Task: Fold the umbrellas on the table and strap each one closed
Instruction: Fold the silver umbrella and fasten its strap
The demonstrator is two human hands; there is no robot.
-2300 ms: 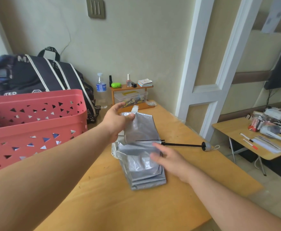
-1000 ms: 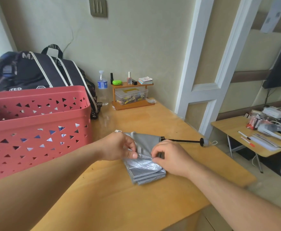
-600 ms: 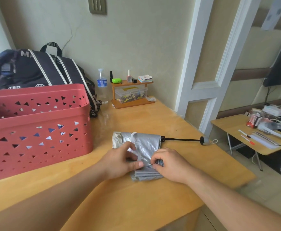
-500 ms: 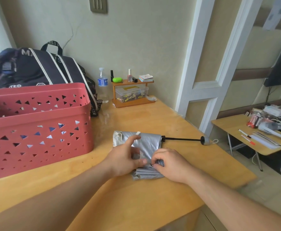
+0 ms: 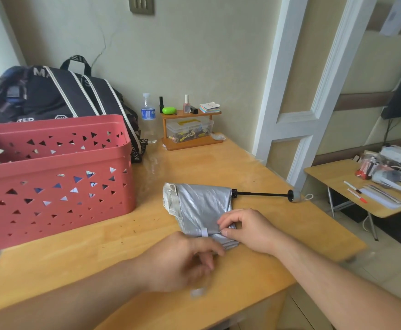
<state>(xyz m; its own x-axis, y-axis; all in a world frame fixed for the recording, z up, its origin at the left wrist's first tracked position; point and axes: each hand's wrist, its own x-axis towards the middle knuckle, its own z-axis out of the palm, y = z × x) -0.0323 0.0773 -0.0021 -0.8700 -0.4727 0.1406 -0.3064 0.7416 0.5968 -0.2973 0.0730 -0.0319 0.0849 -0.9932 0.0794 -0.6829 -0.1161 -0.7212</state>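
The folded silver-grey fabric umbrella [image 5: 202, 210] lies flat on the honey-coloured wooden table [image 5: 94, 253], just past the table's middle; its thin black shaft [image 5: 261, 193] runs out toward three o'clock and ends in a small grey knob handle [image 5: 295, 196] with a loop of cord, close to the table's edge. A narrow pale strap [image 5: 204, 232] crosses the near edge of the canopy.

The right hand [image 5: 249, 231] sits on the near corner of the canopy at about five o'clock from its middle; thumb and forefinger pinch a fold of the silver cloth. The left hand [image 5: 183, 260] hovers at six o'clock from the umbrella, blurred, fingers loosely curled; whether it grips anything cannot be told, though a small pale blurred scrap [image 5: 197, 292] shows just under it.

At nine o'clock from the umbrella stands a large coral-pink plastic basket [image 5: 52, 177] pierced with triangular holes, near but not touching; behind it, at ten o'clock, a black duffel bag [image 5: 59, 94] with white stripes leans at the wall. At twelve o'clock stand a clear plastic water bottle [image 5: 148, 117] and a small wooden two-tier shelf [image 5: 190, 129] carrying a lidded clear box, a green case and small bottles. At three o'clock, well apart, a lower wooden side table [image 5: 337, 179] bears pens and clutter; nothing lies between hands and umbrella.
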